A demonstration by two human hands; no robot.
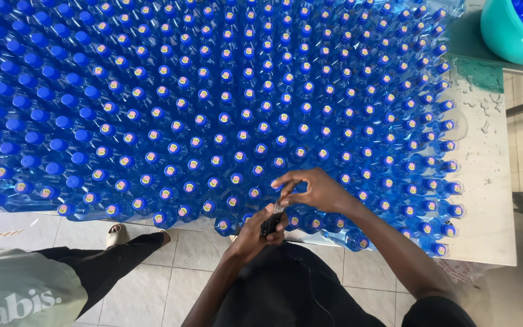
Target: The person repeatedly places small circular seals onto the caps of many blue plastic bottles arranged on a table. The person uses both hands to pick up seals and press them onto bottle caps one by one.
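Note:
A dense field of blue-capped clear plastic bottles (213,103) covers a white table (485,200); most caps carry a small round sticker, while those at the far left are plain blue. My left hand (255,233) is shut on a small dark object (272,221) at the table's near edge. My right hand (313,191) hovers just above it, thumb and forefinger pinched over the cap of a bottle in the front rows; what they pinch is too small to tell.
A turquoise tub (513,33) holding blue caps stands at the top right. Another person's dark-trousered leg (110,260) and sandalled foot (116,233) stand on the tiled floor (171,284) at lower left.

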